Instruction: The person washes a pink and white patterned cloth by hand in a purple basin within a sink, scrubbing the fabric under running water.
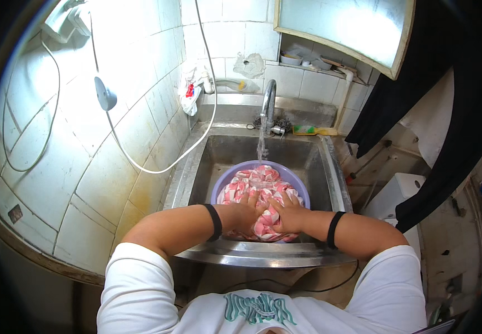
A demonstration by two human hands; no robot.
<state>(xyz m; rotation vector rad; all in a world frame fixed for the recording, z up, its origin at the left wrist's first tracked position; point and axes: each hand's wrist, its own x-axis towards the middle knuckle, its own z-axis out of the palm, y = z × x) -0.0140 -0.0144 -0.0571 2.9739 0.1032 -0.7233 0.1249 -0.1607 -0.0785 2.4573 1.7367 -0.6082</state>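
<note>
A pink-and-white checked cloth (268, 194) lies bunched and wet in a purple plastic basin (220, 177). My left hand (247, 211) rests palm down on its near left part, fingers spread. Beside it, my right hand (293, 213) presses flat on the near right part, fingers also apart. Neither hand appears to grip the fabric. Water runs from the curved metal faucet (271, 98) towards the basin's far side. The basin sits inside a stainless steel sink (311, 156). Black bands circle both forearms.
A yellow-handled scrub brush (314, 130) and dark scouring wool (283, 124) lie behind the sink. A white cable (159, 171) with an inline switch (105, 94) loops over its left edge. Black cloth (437, 167) hangs at right. A framed cabinet door (345, 35) juts out above.
</note>
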